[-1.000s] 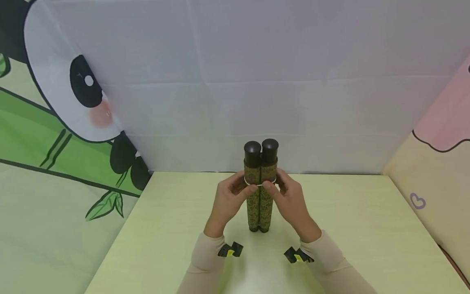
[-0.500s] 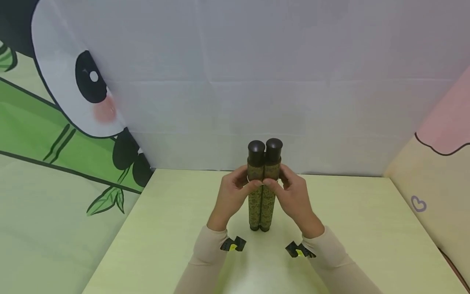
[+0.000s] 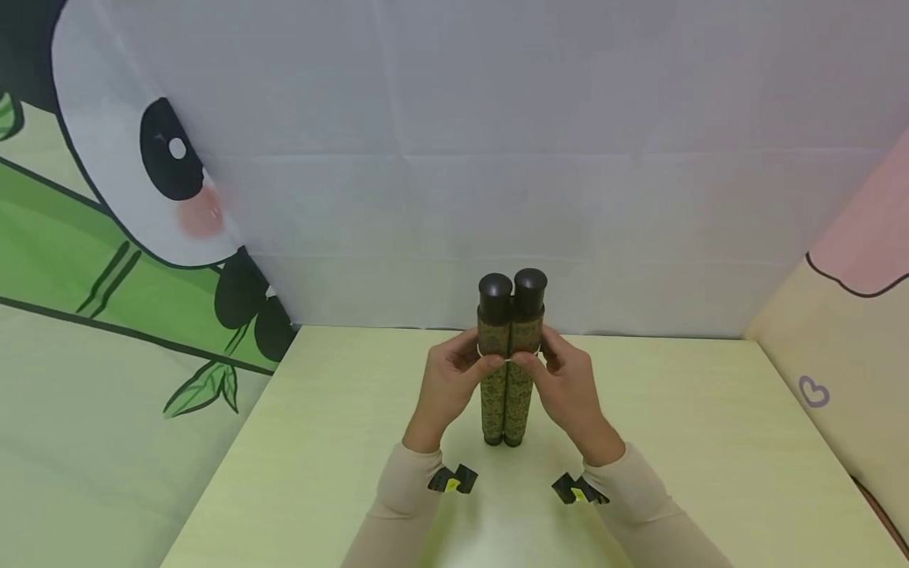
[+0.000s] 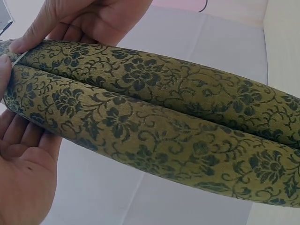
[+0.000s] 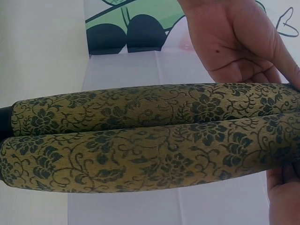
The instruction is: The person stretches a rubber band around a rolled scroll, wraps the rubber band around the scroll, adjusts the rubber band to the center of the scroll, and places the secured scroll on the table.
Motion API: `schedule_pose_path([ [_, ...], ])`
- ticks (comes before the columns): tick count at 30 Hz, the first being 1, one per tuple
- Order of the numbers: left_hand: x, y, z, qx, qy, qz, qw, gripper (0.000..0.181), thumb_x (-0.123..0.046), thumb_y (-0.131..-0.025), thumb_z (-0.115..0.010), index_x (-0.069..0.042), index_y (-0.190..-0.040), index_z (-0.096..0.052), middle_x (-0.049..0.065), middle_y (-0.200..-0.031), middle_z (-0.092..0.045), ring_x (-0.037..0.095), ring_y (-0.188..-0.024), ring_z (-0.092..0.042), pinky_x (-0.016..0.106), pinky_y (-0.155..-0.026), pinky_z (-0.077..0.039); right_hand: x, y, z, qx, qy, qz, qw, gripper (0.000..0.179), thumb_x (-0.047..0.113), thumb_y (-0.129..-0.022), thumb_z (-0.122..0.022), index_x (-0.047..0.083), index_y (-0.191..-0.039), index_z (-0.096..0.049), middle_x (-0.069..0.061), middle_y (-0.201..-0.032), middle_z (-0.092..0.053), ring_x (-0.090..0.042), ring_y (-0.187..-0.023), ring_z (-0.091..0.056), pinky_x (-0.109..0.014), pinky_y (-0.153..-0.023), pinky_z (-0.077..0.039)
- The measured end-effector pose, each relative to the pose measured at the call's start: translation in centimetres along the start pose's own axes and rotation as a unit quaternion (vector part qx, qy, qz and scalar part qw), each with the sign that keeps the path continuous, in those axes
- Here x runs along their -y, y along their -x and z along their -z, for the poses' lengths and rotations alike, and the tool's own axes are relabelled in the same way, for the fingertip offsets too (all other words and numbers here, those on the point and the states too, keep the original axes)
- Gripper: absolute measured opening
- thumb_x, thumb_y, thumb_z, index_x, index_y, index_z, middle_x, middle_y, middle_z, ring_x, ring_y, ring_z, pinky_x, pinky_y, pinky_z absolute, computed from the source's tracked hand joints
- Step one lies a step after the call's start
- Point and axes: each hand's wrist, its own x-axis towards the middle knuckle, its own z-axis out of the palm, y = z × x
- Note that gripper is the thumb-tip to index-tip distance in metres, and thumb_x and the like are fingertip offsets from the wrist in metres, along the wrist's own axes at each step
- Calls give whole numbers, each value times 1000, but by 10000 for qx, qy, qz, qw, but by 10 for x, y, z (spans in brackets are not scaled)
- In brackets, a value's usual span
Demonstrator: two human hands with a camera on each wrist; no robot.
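Evidently, above the pale yellow-green table top (image 3: 334, 442), two olive-and-black floral brocade cylinders (image 3: 494, 398) rise side by side; contact below is unclear. They look stiff and fairly light, the woven cloth safest to hold. The left hand (image 3: 449, 383) and right hand (image 3: 572, 386) grip them, thumbs in front. Glossy dark domed caps (image 3: 530, 293) seem slicker; a thin white band (image 4: 20, 58) lies by the thumbs.

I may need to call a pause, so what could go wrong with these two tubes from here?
The two long, upright tubes in green-gold floral fabric are held near the top by the left hand and right hand; if either loosened, they might topple onto the pale yellow-green table. The thin white band crosses both tubes right at the grip, so it could slip or get pulled off-line. No second band shows lower down, so the dark bottom ends could splay.
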Motion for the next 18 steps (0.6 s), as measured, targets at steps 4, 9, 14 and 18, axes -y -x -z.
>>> schedule_pose_path([
  [4,2,-1,-1,-31,45,-7,10000,57,-40,-92,-73,2,-130,-66,20,-117,-70,18,-98,-70,29,-80,-56,-4,-1,1,36,-96,35,9999,62,45,-95,-63,2,-138,-60,-15,-118,-70,-16,-110,-66,-19,-84,-50],
  [9,6,-3,-4,-153,63,2,9999,60,-44,-90,-74,2,-129,-67,17,-112,-72,16,-92,-70,27,-75,-55,-9,-3,3,73,-313,31,9995,56,42,-96,-62,4,-138,-61,-14,-119,-70,-18,-112,-66,-22,-89,-51],
  [14,9,-3,-7,-276,120,61,9995,60,-43,-89,-75,1,-129,-67,14,-108,-73,15,-87,-69,26,-72,-54,-12,-6,5,63,-496,57,9987,53,37,-97,-64,2,-137,-62,-16,-120,-69,-17,-114,-66,-25,-94,-51],
  [18,12,-6,-9,-319,118,45,9994,58,-42,-89,-75,0,-130,-67,16,-112,-72,18,-93,-71,27,-75,-55,-15,-9,6,40,-503,128,9986,55,38,-97,-63,1,-137,-61,-16,-119,-70,-16,-112,-66,-25,-91,-52],
])
